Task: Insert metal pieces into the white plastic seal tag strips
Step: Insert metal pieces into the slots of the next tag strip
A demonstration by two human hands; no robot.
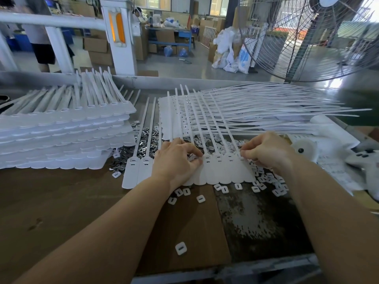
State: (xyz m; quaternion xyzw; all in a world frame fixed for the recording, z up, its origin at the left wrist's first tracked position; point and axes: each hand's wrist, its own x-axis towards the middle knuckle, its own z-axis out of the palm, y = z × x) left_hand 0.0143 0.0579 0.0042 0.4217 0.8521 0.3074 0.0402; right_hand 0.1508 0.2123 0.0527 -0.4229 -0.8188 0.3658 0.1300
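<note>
Your left hand [177,160] lay on the joined strip of seal tags [223,171], fingers curled down at the slotted heads; whether they pinched a piece I could not tell. Your right hand [266,150] pinched at the head on the strip's right end, fingertips closed on something too small to make out.

The strip sat flat on the worktop [61,201] just in front of you, its thin tails running away to the far side. Loose metal pieces [143,144] lay heaped under and behind it, and white plastic caps [266,181] were scattered along its near edge and to the right.

Progress, as a judgement: early to middling. A tall stack of tag strips [61,128] stood at the left and a fanned pile [246,111] at the far right; which was finished I could not tell.

The worktop was brown board with a worn dark patch. Beyond it: factory floor, cartons, a large fan [307,37] at the far right.
</note>
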